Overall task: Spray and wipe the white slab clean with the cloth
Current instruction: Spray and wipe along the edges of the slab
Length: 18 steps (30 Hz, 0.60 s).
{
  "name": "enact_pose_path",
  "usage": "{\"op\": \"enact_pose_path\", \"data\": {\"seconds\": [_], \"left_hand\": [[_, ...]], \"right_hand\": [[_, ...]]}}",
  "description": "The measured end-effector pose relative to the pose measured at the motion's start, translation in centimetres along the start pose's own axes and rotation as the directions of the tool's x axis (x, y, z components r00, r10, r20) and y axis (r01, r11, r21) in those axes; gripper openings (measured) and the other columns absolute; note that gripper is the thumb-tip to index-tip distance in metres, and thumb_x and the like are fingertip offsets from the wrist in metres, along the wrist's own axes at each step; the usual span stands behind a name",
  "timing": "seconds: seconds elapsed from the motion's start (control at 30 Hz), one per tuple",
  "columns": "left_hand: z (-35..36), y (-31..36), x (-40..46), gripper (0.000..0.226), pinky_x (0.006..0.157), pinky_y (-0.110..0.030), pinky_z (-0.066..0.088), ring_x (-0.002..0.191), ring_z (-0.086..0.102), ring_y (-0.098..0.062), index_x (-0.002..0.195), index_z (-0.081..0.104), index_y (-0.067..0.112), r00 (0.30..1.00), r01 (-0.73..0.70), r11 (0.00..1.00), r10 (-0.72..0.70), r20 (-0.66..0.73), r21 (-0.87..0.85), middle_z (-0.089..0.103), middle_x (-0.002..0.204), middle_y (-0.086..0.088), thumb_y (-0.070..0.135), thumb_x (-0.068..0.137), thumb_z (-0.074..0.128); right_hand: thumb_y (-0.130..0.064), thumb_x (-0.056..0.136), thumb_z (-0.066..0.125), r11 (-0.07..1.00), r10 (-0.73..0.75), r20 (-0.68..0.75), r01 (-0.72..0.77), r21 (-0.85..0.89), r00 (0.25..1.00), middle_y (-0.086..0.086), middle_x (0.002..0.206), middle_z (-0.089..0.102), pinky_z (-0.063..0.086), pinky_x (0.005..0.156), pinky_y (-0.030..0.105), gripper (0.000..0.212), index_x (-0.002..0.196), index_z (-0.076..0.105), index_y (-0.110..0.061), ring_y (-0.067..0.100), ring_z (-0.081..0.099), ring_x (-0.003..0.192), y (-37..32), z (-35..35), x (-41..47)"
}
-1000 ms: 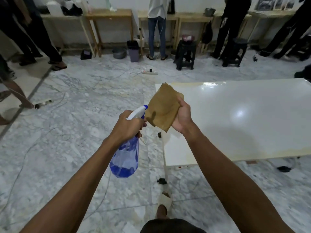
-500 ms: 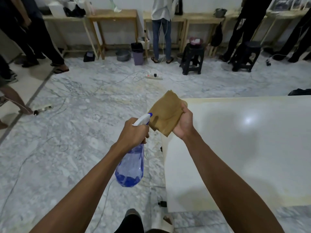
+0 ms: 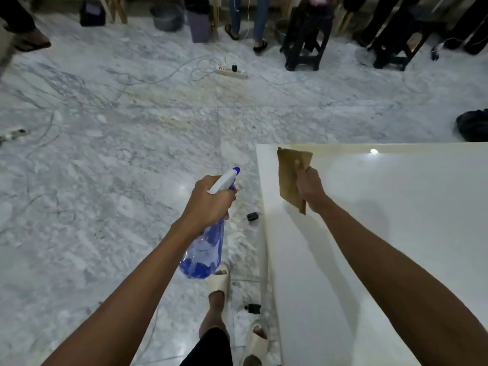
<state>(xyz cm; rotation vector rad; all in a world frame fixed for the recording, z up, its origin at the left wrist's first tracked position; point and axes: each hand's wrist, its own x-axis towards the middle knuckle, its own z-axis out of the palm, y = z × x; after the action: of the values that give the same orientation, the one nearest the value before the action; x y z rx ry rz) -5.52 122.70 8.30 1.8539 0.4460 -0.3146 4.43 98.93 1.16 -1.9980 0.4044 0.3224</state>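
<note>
Bare forearms, cream slide sandals point(image 3: 218, 282), seemingly dark shorts point(image 3: 208, 348)

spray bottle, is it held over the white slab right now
No, the left hand holds the spray bottle over the marble floor, beside the white slab.

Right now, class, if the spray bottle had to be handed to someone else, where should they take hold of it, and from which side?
Take the spray bottle by its wide clear body below the left hand, coming from underneath or from the open floor side. The neck and trigger are already wrapped by that hand, while the body hangs free and tilted, with bare surface all round. Avoid the slab side; it likely crowds the reach.
</note>
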Motion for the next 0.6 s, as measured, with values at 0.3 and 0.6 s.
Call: {"op": "enact_pose_path", "data": {"seconds": [0.3, 0.6], "left_hand": [[-1.3, -1.7, 10.6, 0.014, 0.046, -0.027, 0.045, 0.044, 0.055, -0.020, 0.081, 0.066, -0.001, 1.000, 0.002, 1.000, -0.002, 0.027, 0.004, 0.066, 0.076, -0.027, 0.000, 0.089, 0.054], [0.0, -4.1, 14.2, 0.014, 0.045, -0.032, 0.051, 0.044, 0.055, -0.022, 0.079, 0.067, 0.001, 0.998, 0.043, 0.995, -0.038, 0.052, -0.088, 0.069, 0.085, -0.031, 0.005, 0.083, 0.054]], "right_hand": [[-0.051, 0.105, 0.028, 0.458, -0.211, 0.299, 0.364, -0.811, 0.931, 0.007, 0.167, 0.010, 0.006, 0.120, 0.060, 0.063, 0.159, 0.013, -0.022, 0.030, 0.009, 0.153, 3.0, 10.2, 17.7], [-0.067, 0.091, 0.005, 0.584, -0.407, 0.033, 0.288, -0.759, 0.913, 0.002, 0.163, 0.024, -0.006, 0.121, 0.056, 0.083, 0.155, 0.029, -0.020, 0.018, 0.016, 0.152, 3.1, 11.9, 20.0]]}}
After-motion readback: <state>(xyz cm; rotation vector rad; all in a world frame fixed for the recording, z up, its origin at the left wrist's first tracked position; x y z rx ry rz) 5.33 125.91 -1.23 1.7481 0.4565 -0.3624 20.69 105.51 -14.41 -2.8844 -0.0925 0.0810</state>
